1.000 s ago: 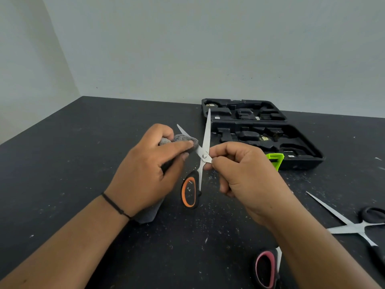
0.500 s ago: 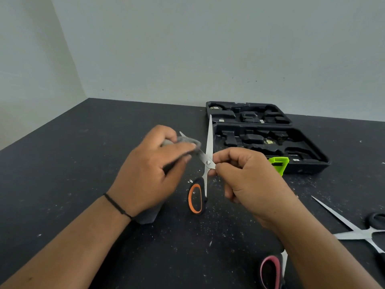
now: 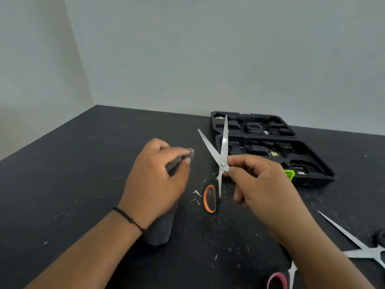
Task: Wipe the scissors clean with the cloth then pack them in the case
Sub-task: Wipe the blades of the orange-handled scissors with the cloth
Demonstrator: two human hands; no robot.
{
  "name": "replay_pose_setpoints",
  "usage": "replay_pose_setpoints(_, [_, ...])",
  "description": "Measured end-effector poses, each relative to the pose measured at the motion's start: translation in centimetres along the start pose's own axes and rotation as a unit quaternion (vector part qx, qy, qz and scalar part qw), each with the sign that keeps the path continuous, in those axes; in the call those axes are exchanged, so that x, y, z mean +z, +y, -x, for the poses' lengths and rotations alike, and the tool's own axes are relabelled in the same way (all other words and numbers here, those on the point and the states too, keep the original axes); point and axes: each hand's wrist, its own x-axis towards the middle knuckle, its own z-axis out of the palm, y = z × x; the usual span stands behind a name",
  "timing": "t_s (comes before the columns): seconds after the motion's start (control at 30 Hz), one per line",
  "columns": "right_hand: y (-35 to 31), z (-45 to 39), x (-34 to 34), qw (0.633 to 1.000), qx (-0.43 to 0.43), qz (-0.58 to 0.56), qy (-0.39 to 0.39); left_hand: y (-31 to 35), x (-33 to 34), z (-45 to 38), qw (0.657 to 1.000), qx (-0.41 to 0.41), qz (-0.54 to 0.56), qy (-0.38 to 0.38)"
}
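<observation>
Scissors (image 3: 221,161) in right hand (image 3: 258,184)

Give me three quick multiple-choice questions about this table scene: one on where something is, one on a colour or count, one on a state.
1. Where is the tool case?
A. behind the right hand, near the wall
B. in front of the left hand
C. on the floor

2. What colour lines the handle of the held scissors?
A. green
B. orange
C. blue

3. How are their blades?
A. closed
B. spread apart
C. wrapped in the cloth

Answers: 1 A, it lies open beyond the right hand. 2 B, an orange ring shows in the loop. 3 B, the blades form a V, and the left hand grips the grey cloth off to one side.
</observation>
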Motion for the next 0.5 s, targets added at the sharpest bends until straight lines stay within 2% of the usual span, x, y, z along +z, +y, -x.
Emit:
replay_pose_setpoints(0.17, [0.7,0.2,0.9,0.992,-0.078,0.088,0.047,1.8,0.1,0.6,0.990,-0.055,0.078,-0.103])
replay_pose_setpoints(0.33, [0.8,1.2,2.5,0.957,-0.224,0.169,0.068,2.4,-0.1,0.6,0.958,-0.133,0.194,-0.167])
replay_pose_setpoints(0.4, [1.0,1.4,3.3,0.948,-0.255,0.179,0.062,2.6,-0.3,0.4,0.940,-0.165,0.234,-0.187])
replay_pose_setpoints(0.5, [1.4,1.8,4.0,0.951,-0.265,0.156,0.012,2.8,-0.7,0.1,0.915,-0.214,0.289,-0.186])
